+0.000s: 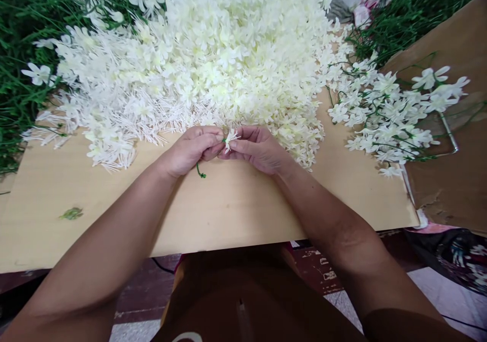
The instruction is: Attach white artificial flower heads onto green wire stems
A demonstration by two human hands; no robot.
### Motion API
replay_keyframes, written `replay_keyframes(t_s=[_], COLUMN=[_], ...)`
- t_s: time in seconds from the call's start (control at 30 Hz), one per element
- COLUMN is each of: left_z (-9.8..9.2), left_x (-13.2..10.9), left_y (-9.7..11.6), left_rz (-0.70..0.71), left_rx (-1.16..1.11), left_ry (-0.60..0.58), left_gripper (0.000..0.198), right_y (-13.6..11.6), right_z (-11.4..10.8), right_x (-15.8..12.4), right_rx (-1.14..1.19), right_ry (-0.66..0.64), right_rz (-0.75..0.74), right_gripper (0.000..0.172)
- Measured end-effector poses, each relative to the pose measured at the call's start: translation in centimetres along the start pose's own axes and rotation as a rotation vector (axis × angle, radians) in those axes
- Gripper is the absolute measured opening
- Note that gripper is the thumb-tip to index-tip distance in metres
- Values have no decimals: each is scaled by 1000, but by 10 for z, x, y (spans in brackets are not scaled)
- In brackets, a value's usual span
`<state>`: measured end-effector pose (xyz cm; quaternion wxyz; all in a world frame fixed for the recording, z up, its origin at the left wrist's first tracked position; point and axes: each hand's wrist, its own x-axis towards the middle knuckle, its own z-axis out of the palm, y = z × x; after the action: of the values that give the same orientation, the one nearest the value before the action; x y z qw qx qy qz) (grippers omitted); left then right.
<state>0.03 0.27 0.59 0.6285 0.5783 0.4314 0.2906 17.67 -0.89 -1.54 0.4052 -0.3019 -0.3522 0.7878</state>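
Observation:
Over the table's middle, my left hand (198,148) pinches a green plastic stem (199,170), whose lower end curls out beneath the fingers. Close against it, my right hand (255,148) has its thumb and fingers closed on a small white artificial flower (231,140). Flower and green stem tip meet between the two hands; the exact joint is partly covered by fingertips. Just beyond the hands rises a large heap of loose white artificial flowers (236,68), its near edge almost at my knuckles.
Green stems (23,73) are piled at the left, with more greenery (414,17) at the far right. White flowers on stems (391,108) lie beside a brown cardboard sheet (452,179) and a metal rod (449,131). A small greenish scrap (71,213) rests on the wooden table (228,210).

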Motion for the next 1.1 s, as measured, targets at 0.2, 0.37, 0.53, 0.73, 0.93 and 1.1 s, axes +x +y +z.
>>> replay_keyframes(t_s=[0.2,0.37,0.53,0.73,0.93,1.1], left_z=[1,1,3,2,3,6], left_x=[-1,-1,-3,-3,-3,-5], left_y=[1,0,2,3,3,7], left_rz=[-11,10,15,14,33,63], left_rx=[-7,-29,-34,19,125,123], left_ry=[14,10,11,3,0,-27], left_gripper=[26,26,28,27,29,30], right_y=[-1,-1,0,-3,-4,-4], right_z=[3,2,0,2,0,-1], right_x=[0,0,1,0,0,-1], right_rx=[12,11,-13,-21,-48,-31], right_ry=[14,4,-8,1,8,36], right_rz=[3,-10,4,20,49,78], right_gripper=[36,36,38,39,39,33])
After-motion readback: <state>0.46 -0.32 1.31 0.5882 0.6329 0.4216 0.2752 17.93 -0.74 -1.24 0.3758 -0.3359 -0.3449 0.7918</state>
